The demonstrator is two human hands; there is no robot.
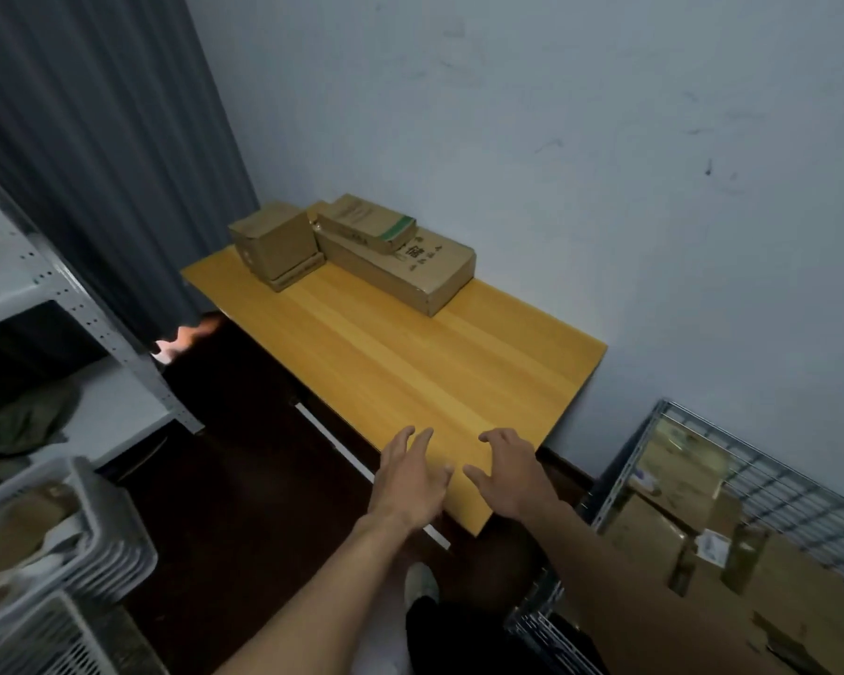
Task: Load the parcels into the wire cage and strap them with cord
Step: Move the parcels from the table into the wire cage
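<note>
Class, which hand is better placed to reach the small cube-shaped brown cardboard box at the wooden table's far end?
Probably left. Both hands are open and empty, but the left hand sits on the side of the small cube-shaped brown cardboard box; the right hand is nearer the grey wire cage.

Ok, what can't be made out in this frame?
Head view only:
The wire cage is cut off by the right and bottom edges, so its fill level is unclear.
No cord is in view.
Print on the long box is too small to read.
The flat box is mostly hidden under the cube box.
The white baskets are blurred, contents unclear.
</note>
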